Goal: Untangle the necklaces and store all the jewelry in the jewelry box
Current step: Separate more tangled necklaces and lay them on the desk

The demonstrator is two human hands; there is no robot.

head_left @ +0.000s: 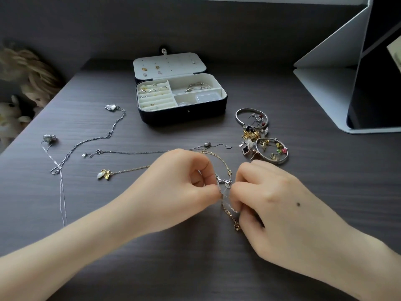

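My left hand and my right hand meet at the middle of the table, both pinching a knot of thin silver and gold chains with a small silver charm. A gold clasp end hangs below my right fingers. Several necklaces lie spread to the left: a silver one with a heart pendant, a thin silver chain with a grey pendant, a dark chain and a gold chain with a leaf pendant. The open jewelry box stands behind, with rings and a bracelet inside.
A heap of bangles, earrings and charms lies right of the box. A folded white tablet stand occupies the far right. Plush toys sit off the table's left edge.
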